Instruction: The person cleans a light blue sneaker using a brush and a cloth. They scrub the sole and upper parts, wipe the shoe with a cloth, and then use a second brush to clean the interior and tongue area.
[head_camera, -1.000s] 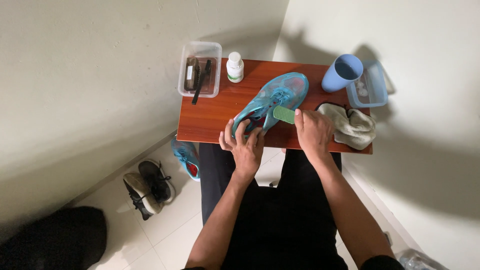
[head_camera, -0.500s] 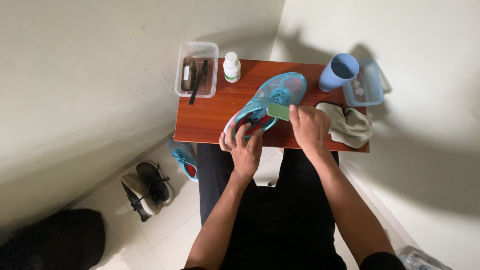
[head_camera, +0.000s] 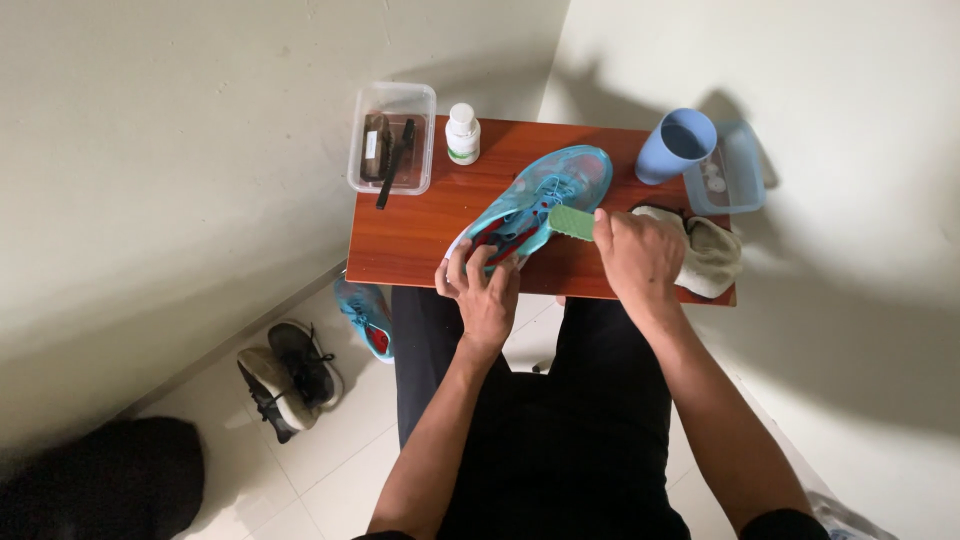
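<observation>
- Pale walls are closing in on the small wooden table (head_camera: 420, 245) from ten o'clock and two o'clock, so we are working in a tight corner with open room only toward six o'clock, over our lap.
- We are steadying the teal shoe (head_camera: 545, 195), which is lying slantwise across the table's middle, heel at the near edge.
- Our left hand (head_camera: 485, 290) is gripping that heel, fingers curled round the collar.
- Our right hand (head_camera: 640, 255) is closed round a green brush (head_camera: 572, 222), pressing it on the shoe's side; we judge the scrubbing midway, as the second teal shoe (head_camera: 365, 318) is waiting on the floor at eight o'clock.
- Crowding the far edge are a clear box (head_camera: 392, 140) at eleven o'clock, a white bottle (head_camera: 462, 133) at twelve, a blue cup (head_camera: 677, 145) at one.
- A cloth (head_camera: 712, 258) is lying at three o'clock, just beside our right hand.
</observation>
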